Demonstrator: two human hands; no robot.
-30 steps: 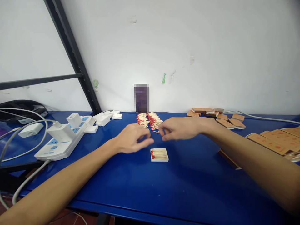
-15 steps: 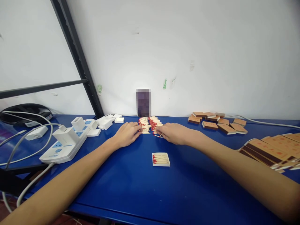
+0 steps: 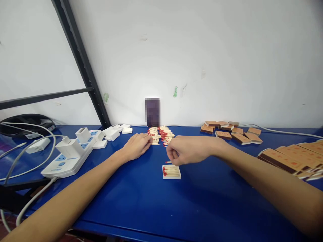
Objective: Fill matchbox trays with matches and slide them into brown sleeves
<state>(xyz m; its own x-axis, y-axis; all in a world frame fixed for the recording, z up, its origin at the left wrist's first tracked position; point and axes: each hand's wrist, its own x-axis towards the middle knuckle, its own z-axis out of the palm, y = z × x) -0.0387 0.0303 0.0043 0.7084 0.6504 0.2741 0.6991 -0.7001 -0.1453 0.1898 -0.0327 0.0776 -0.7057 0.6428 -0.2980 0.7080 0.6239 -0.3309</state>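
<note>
My right hand (image 3: 185, 150) is closed in a pinch on a match (image 3: 168, 162), whose red head sticks out to the left. It hovers just above the back edge of a small white matchbox tray (image 3: 171, 178). Inside the tray lie several red-tipped matches (image 3: 171, 171), heads to the left. Farther back, two heaps of loose matches lie side by side, a left heap (image 3: 154, 135) and a right heap (image 3: 166, 134). My left hand (image 3: 136, 146) rests against the left heap, fingers curled and thumb drawn in; whatever its fingertips hold is hidden.
Several white tray pieces (image 3: 112, 135) lie at the back left beside a power strip (image 3: 73, 158) with cables. Brown matchboxes (image 3: 223, 135) sit at the back right, and flat matchbox sleeves (image 3: 290, 158) at the right. A blurred dark device (image 3: 153, 112) leans on the wall.
My right hand has come from the right match heap toward me, carrying a match to the tray's back edge. My left hand has stayed by the left heap. The view has shifted slightly.
</note>
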